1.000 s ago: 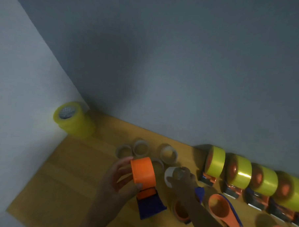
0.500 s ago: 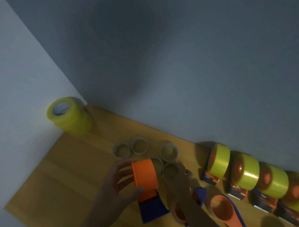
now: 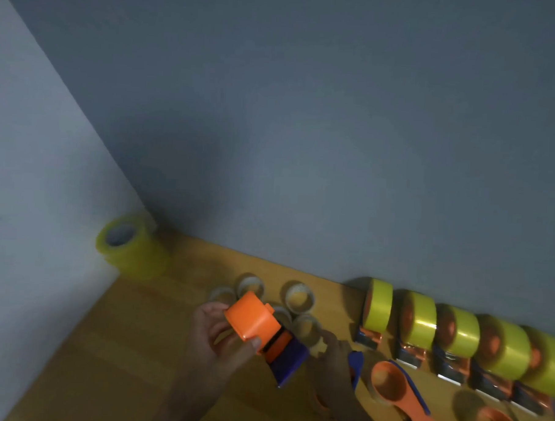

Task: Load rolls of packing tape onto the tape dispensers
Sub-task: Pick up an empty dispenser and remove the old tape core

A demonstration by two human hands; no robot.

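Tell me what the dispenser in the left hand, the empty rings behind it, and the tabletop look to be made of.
Dispenser: apparently moulded plastic, evenly orange and blue, smooth matte faces. Empty rings: probably cardboard cores, dull pale tan, thin-walled. Tabletop: wood or wood-look laminate, warm brown with faint plank lines; the blur leaves it open.

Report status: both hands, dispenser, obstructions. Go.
Left hand grips empty orange dispenser, held off table. Right hand low by empty cores, grip unclear. Fresh yellow rolls far left corner, path open.

Wood table — tape rolls, dispensers.
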